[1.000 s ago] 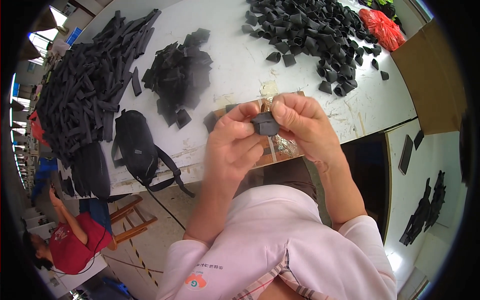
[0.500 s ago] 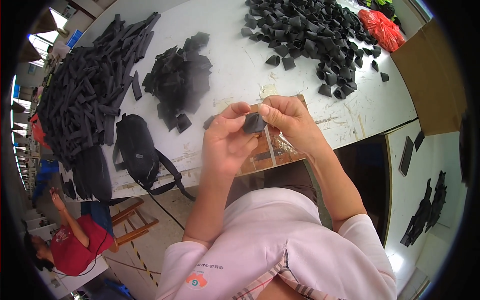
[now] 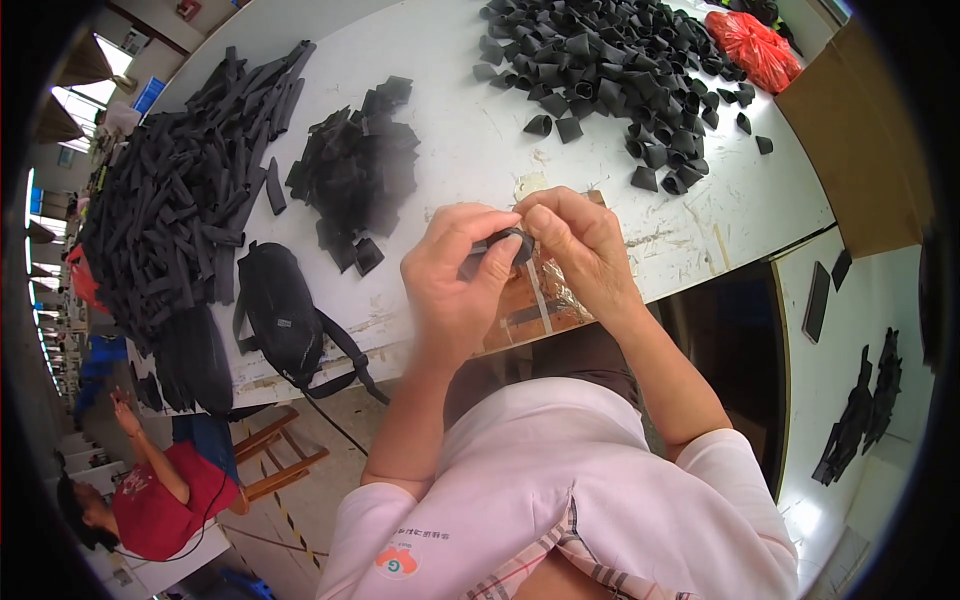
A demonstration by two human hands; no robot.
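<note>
A: ok so from where I'm standing, what's in those hands?

B: Small black fabric piece (image 3: 522,247), right between the fingertips. The left hand (image 3: 450,265) has it pinched, forefinger over the top and thumb underneath. The right hand (image 3: 585,245) has its thumb and forefinger bunched up against the piece's right end; can't tell if they're actually gripping it.

A: And under the fingers?

B: Brown wooden board (image 3: 520,300) on a white table (image 3: 450,120). Beyond the fingertips and off to the right there's a big heap of black fabric loops (image 3: 610,65), with a red plastic bag (image 3: 755,50) past that.

A: Left side?

B: Pile of flat black fabric pieces (image 3: 355,165) up and left of the fingers, then a mound of long black strips (image 3: 180,190) further out. Black zip pouch (image 3: 280,310) with a strap sits closer in, left of the left-hand fingers.
</note>
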